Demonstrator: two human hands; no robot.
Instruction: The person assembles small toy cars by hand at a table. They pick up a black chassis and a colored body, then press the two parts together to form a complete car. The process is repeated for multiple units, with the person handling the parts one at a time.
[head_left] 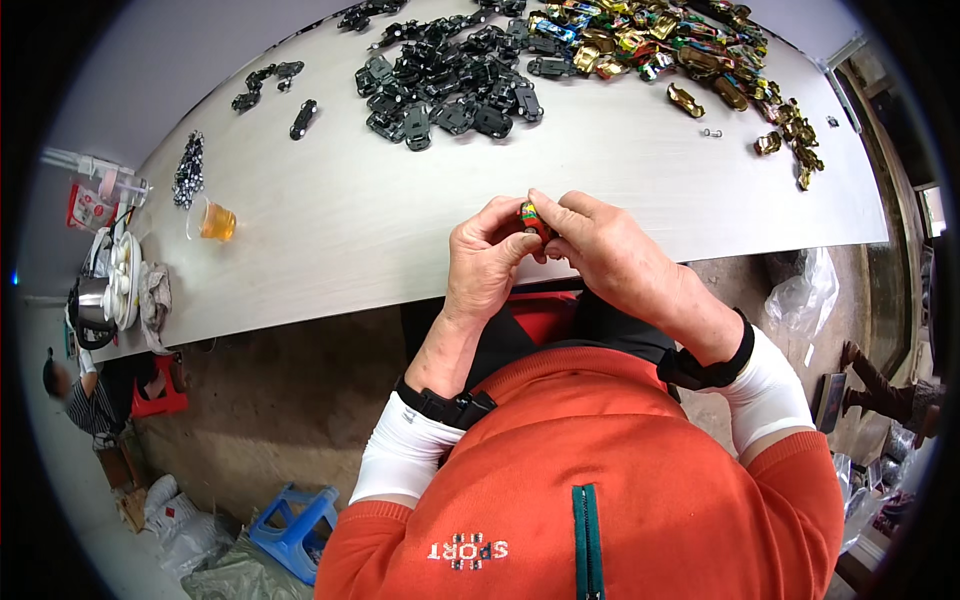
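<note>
table (pixel 420 230): pale, long | black parts (pixel 450 85): heaped far side | shiny shells (pixel 660 40): heaped far right | left hand (pixel 485 262): pinching toy car | right hand (pixel 610 255): pinching same car | toy car (pixel 530 217): small, red, between fingertips at near table edge

Both hands (pixel 560 250) pinch small colourful toy car (pixel 531 219) over table edge (pixel 400 290).
</note>
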